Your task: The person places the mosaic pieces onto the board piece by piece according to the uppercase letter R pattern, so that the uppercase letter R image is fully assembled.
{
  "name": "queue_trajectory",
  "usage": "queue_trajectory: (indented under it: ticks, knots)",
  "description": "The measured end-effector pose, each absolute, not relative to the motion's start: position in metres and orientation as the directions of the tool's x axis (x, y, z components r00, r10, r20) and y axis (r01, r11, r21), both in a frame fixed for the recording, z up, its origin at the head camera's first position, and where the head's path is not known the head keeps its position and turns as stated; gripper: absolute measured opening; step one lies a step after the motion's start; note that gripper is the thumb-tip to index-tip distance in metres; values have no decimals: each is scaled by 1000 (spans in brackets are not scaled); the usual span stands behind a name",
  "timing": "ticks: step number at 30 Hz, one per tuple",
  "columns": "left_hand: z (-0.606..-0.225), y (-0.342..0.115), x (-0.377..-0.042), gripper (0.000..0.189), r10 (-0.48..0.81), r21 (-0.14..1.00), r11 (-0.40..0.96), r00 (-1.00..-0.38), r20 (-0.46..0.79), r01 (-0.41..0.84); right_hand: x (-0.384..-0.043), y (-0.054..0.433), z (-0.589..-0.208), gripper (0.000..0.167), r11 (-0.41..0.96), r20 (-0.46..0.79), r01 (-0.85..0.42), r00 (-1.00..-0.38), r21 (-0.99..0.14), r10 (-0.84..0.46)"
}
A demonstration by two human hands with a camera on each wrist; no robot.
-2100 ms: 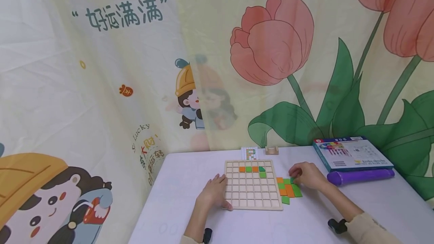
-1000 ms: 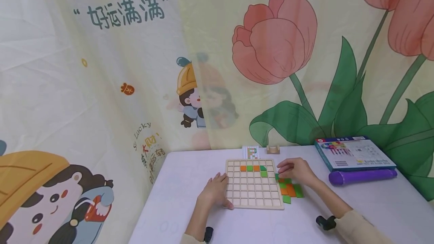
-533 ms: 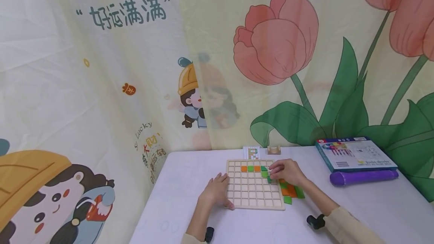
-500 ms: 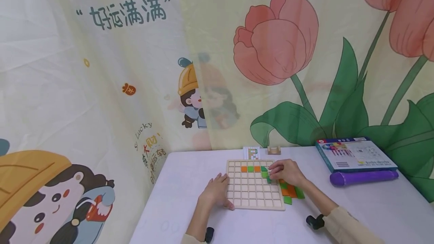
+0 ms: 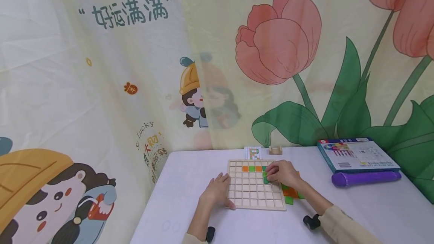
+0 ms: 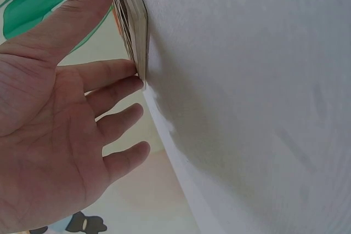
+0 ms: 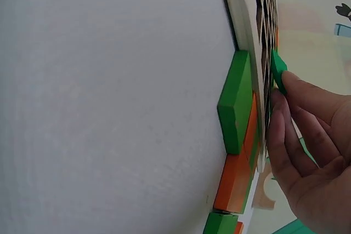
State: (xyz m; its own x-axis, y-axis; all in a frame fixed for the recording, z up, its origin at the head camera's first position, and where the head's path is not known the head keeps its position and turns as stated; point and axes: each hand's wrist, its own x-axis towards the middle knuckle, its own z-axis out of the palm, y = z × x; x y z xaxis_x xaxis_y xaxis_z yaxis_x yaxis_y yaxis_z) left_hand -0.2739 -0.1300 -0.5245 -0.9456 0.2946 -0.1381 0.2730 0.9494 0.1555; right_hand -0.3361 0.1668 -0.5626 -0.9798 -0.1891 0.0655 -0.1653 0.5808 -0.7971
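A square wooden grid board (image 5: 249,194) lies on the white table. Orange and green tiles (image 5: 251,168) form a short row in an upper row of cells, with a green tile below its right end. My left hand (image 5: 216,192) rests at the board's left side, fingertips against the edge (image 6: 141,61) and thumb by the near corner. Over the board's right part, my right hand (image 5: 284,173) pinches a small dark green tile (image 7: 278,69) between thumb and fingers. That tile is at the grid, just below the green one; the fingers partly hide these cells.
Loose green and orange tiles (image 5: 289,200) lie along the board's right edge, partly under the right hand. Behind the board are a patterned card (image 5: 253,153) and a small wooden holder (image 5: 275,150). A flat box (image 5: 359,155) and purple tube (image 5: 366,178) lie at right.
My right hand has picked the dark green tile from the loose pile and carried it left onto the board's right part. The left hand has stayed at the board's left edge.
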Motion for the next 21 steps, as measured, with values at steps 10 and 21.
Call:
queue_trajectory:
  ticks: [10,21]
  knots:
    - [-519,-129,-272,113,299,161,947,-946,-129,277,-336,164,-566,18,625,101,-214,-972,-751,-211]
    - [-520,-130,-272,113,305,164,945,-943,-129,283,-331,160,-560,20,656,107,-206,-976,-726,-189]
